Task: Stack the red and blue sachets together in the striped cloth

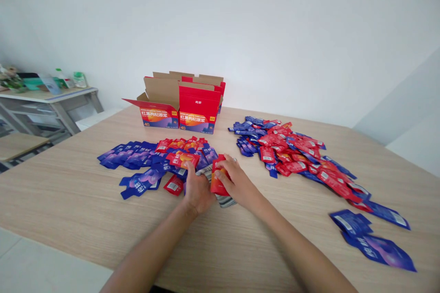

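Near the middle of the table, my right hand (239, 183) is closed on a red pouch (217, 183), fingers over its front. A grey striped cloth (226, 201) shows behind and below that pouch. My left hand (198, 192) is closed at the cloth's left side, thumb up; its other fingers are mostly hidden. Just beyond the left thumb lies another red pouch (182, 160), on a group of red and blue pouches. Blue pouches (132, 154) overlap in a row to the left, and a blue pouch (140, 184) lies nearer me.
Two open red and blue cartons (160, 116) (197, 116) stand at the back, with more cartons behind. A large mixed pile of pouches (285, 146) spreads across the right, trailing to blue pouches (381, 249) near the front. A side desk (51, 96) stands far left.
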`<state>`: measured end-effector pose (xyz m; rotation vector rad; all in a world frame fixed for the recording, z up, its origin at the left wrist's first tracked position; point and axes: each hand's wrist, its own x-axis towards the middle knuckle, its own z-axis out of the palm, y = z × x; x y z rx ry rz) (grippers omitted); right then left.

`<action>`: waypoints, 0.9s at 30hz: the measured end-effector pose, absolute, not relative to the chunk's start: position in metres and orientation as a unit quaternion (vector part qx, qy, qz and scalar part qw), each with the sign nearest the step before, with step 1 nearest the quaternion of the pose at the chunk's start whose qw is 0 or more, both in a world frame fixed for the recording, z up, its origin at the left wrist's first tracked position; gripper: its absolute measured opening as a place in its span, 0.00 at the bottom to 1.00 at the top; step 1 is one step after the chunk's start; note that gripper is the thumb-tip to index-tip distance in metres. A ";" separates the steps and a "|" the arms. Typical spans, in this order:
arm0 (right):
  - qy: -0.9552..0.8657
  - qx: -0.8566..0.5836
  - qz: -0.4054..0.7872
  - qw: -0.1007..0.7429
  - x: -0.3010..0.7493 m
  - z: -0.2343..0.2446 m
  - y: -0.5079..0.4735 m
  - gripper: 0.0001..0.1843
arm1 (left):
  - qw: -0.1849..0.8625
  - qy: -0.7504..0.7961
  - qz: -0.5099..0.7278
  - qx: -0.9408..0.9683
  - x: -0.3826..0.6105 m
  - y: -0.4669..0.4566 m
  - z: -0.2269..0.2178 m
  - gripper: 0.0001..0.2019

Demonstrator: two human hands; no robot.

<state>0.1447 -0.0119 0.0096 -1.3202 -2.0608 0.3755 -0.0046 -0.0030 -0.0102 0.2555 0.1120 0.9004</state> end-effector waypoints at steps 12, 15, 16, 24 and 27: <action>-0.791 -0.470 0.089 0.382 0.144 -0.010 0.000 0.16 | 0.904 0.037 0.417 0.092 -0.003 -0.001 -0.013 0.47; -0.823 -0.440 0.058 0.354 0.145 -0.009 -0.001 0.17 | 0.890 0.029 0.443 0.101 -0.008 0.002 -0.011 0.48; -0.832 -0.430 0.046 0.348 0.145 -0.009 -0.001 0.18 | 0.887 0.024 0.449 0.105 -0.009 0.003 -0.010 0.48; -0.824 -0.414 -0.024 0.386 0.145 -0.014 -0.006 0.24 | 0.903 0.024 0.405 0.140 -0.010 -0.001 -0.008 0.49; -0.808 -0.425 -0.067 0.404 0.145 -0.012 -0.008 0.23 | 0.917 0.041 0.370 0.142 -0.001 -0.011 -0.010 0.46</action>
